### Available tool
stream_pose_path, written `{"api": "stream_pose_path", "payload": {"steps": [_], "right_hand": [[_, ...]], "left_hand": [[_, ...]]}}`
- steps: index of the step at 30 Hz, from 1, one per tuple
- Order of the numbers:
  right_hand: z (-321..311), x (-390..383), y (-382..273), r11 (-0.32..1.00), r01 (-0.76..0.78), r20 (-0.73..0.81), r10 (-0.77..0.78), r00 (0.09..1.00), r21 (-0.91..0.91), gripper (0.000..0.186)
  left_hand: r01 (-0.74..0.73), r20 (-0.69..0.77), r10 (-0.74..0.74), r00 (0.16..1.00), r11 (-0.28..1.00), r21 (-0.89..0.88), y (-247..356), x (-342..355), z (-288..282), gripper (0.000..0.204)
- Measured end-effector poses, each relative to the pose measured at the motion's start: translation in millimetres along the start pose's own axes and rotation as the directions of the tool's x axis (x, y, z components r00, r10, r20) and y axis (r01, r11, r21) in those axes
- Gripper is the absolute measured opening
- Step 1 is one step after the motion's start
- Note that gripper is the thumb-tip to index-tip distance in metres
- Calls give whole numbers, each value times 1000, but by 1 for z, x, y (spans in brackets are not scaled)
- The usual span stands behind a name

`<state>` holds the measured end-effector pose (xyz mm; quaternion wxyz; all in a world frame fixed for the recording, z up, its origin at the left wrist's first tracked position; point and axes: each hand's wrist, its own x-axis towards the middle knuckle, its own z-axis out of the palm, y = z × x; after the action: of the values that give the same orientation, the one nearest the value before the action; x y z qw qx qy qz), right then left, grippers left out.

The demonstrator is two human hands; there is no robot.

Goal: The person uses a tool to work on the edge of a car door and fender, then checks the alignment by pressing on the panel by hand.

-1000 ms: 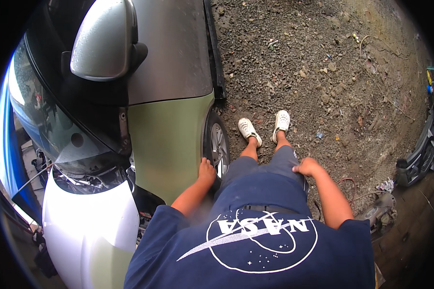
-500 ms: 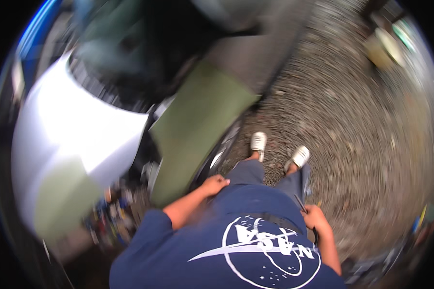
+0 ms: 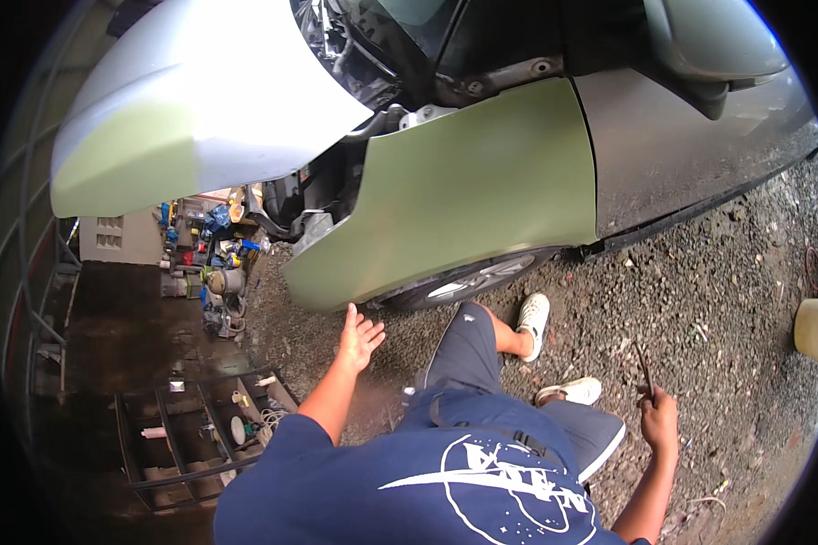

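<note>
My left hand (image 3: 362, 340) is open with its fingers spread and nothing in it. It hovers just below the lower front corner of a car's green-primed front fender (image 3: 482, 173). The fender's arch curves over a wheel (image 3: 482, 279). Out to my right, low over the gravel, my right hand (image 3: 660, 420) is closed round a thin dark rod (image 3: 645, 365) that points upward from the fist; its exact kind cannot be made out. Ahead to the left is the raised bonnet (image 3: 236, 86), white with a green patch at its corner.
A grey door (image 3: 673, 145) with a side mirror (image 3: 713, 41) adjoins the fender. A black shelf rack (image 3: 200, 436) holding small items stands at lower left. Mixed tools and containers (image 3: 214, 245) lie beyond it. A pale bucket (image 3: 811, 331) sits on the gravel (image 3: 700, 263) at far right.
My view has turned left, so the car lies across the front. My left hand has moved out from my side toward the fender and opened. My right hand has swung outward with the rod.
</note>
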<state>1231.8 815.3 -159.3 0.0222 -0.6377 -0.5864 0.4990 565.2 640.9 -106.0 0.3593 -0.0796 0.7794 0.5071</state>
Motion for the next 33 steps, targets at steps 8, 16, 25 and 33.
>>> {"api": "stream_pose_path", "payload": {"steps": [8, 16, 25, 33], "right_hand": [[87, 193, 91, 971, 48, 100, -73, 992, 236, 40], [116, 296, 128, 944, -10, 239, -73, 968, 328, 28], [151, 331, 174, 907, 165, 206, -259, 944, 388, 25], [139, 306, 166, 888, 154, 278, -295, 914, 434, 24]], "left_hand": [[-311, -83, 312, 947, 811, -496, -34, 7, 109, 119], [-585, -203, 554, 807, 709, -393, -73, 13, 173, 102], [-530, -104, 573, 813, 654, -540, -63, 26, 162, 136], [-851, -411, 748, 521, 496, -175, -60, 8, 223, 125]]}}
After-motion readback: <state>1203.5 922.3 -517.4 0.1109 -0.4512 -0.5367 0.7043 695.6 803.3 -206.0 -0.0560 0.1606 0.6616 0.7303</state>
